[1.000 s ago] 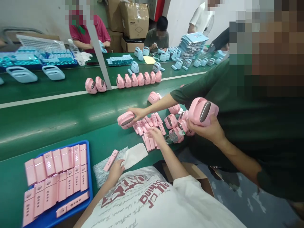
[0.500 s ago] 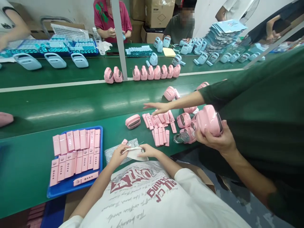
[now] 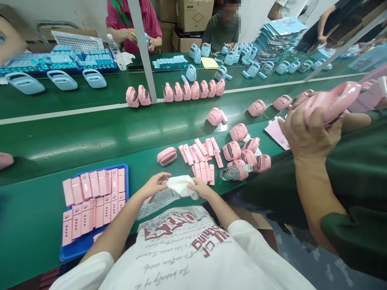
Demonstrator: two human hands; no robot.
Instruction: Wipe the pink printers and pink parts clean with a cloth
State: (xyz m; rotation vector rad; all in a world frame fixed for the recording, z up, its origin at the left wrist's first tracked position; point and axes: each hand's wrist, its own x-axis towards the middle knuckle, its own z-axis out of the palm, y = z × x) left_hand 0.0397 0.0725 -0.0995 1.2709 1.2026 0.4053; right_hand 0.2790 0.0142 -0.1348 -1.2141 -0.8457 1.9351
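Observation:
Between my hands is a white cloth (image 3: 181, 184), bunched and held up off the table. My left hand (image 3: 156, 183) pinches its left edge. On its right side my right hand (image 3: 199, 187) grips it with closed fingers. Clear bubble wrap (image 3: 159, 203) lies beneath them, and a small pink piece (image 3: 148, 199) shows partly behind my left hand. Just beyond sits a pink rounded housing (image 3: 167, 156) on its side. To its right is a pile of pink bar-shaped parts (image 3: 201, 151).
At left a blue tray (image 3: 126, 177) holds rows of pink bars. Several pink housings (image 3: 232, 151) and a clear bottle (image 3: 229, 173) stand at right. A co-worker's hand (image 3: 313, 133) holds a pink housing (image 3: 329, 102) there. Other people sit across the green conveyor (image 3: 90, 133).
My hands have raised the white cloth and moved it slightly away from me. The co-worker's arm has withdrawn from over the pink bars, and their pink housing has moved up and right.

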